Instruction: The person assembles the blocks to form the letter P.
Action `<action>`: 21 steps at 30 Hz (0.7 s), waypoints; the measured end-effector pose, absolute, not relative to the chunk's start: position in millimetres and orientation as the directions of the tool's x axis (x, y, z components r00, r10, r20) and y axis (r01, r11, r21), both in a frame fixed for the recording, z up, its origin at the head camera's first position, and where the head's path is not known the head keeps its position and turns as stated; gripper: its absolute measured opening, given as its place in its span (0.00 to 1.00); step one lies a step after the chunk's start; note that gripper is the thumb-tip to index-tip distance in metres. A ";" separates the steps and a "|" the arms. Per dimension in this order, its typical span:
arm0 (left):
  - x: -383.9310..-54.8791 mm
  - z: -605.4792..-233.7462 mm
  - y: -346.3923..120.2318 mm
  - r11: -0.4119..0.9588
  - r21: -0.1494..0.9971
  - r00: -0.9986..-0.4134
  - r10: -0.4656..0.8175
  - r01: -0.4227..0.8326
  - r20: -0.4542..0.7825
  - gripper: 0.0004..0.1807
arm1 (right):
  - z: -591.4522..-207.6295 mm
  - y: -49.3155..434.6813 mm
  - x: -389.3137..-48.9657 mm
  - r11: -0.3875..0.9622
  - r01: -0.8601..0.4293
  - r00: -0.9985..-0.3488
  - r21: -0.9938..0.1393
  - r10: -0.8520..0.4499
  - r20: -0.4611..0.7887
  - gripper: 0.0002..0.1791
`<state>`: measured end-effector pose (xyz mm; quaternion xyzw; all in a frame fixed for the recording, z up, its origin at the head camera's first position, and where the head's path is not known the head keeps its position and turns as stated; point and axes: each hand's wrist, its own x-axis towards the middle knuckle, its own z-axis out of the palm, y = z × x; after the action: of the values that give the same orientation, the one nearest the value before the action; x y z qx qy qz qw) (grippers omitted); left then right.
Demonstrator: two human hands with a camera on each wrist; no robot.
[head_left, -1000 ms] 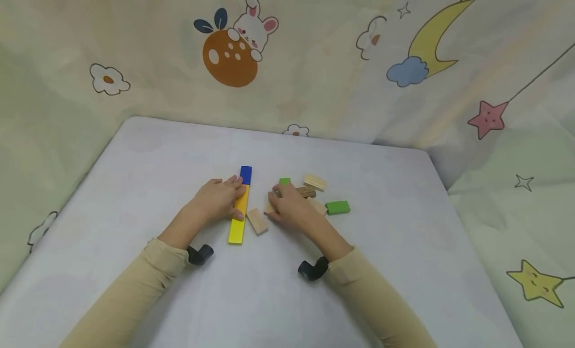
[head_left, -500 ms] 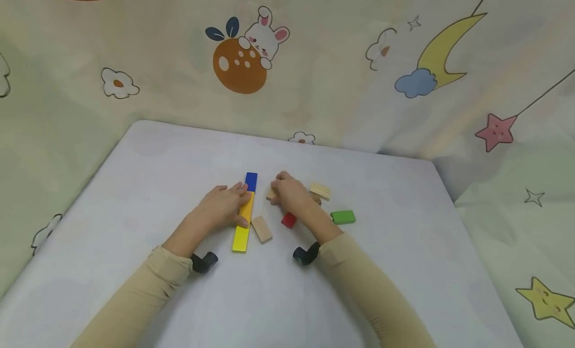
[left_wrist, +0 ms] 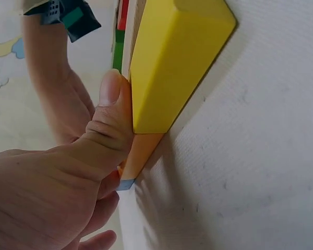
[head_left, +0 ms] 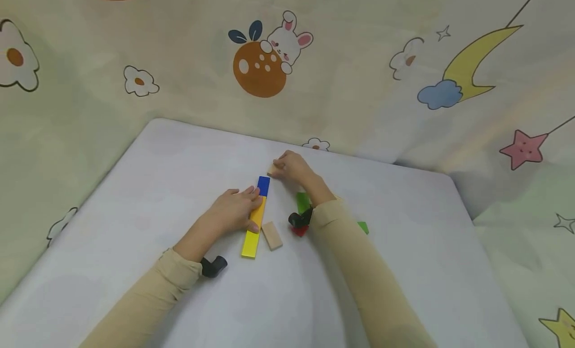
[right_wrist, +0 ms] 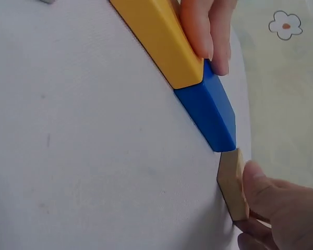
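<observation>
A row of painted blocks lies end to end on the table: a blue block (head_left: 264,186) at the far end, an orange block (head_left: 257,214), then a yellow block (head_left: 249,244) nearest me. My left hand (head_left: 233,209) rests on the row, its thumb near the orange and yellow joint and its fingertips at the orange and blue one. Past the blue end, my right hand (head_left: 295,168) pinches a plain wooden block (right_wrist: 230,182) between thumb and fingers. In the right wrist view, that block's corner is right at the blue block's end, set at an angle to it.
Beside the row lies a loose wooden block (head_left: 271,235). A green block (head_left: 303,202) and a red block (head_left: 300,231) show partly under my right wrist camera (head_left: 300,218). Another green block (head_left: 363,227) peeks out past the right sleeve (head_left: 355,258).
My right hand has taken hold of a wooden block from the pile and carried it away from me to the blue end. The left hand stays on the row.
</observation>
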<state>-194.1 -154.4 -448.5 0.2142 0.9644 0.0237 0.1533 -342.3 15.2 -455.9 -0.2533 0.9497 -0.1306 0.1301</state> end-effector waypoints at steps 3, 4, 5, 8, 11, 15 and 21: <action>-193.7 -446.3 -152.2 0.909 0.104 -0.862 0.416 0.404 -0.289 0.48 | -455.6 14.6 -344.1 0.825 -0.470 -0.823 -0.314 -0.538 -0.181 0.24; -193.2 -445.2 -152.0 0.909 0.100 -0.862 0.415 0.404 -0.290 0.48 | -456.0 13.9 -344.5 0.821 -0.478 -0.820 -0.311 -0.544 -0.176 0.23; -192.9 -443.9 -151.7 0.911 0.096 -0.863 0.412 0.402 -0.292 0.48 | -456.2 13.1 -344.7 0.818 -0.485 -0.818 -0.309 -0.549 -0.172 0.23; -192.2 -441.6 -151.4 0.914 0.078 -0.867 0.402 0.398 -0.296 0.48 | -457.1 9.7 -345.4 0.802 -0.512 -0.804 -0.307 -0.573 -0.158 0.23; -192.6 -441.4 -151.1 0.915 0.071 -0.869 0.399 0.397 -0.294 0.49 | -457.4 5.7 -345.7 0.785 -0.538 -0.787 -0.307 -0.598 -0.149 0.23; -194.7 -443.3 -150.0 0.914 0.086 -0.867 0.404 0.397 -0.292 0.49 | -458.1 2.4 -345.2 0.786 -0.537 -0.786 -0.306 -0.598 -0.157 0.23; -195.3 -444.9 -148.6 0.917 0.086 -0.866 0.395 0.388 -0.308 0.48 | -458.8 0.1 -344.6 0.792 -0.530 -0.788 -0.302 -0.592 -0.169 0.23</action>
<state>-195.3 -148.6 -444.9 0.2029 0.9657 0.0108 0.1615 -344.6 0.1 -458.8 -0.2991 0.9379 -0.1203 0.1284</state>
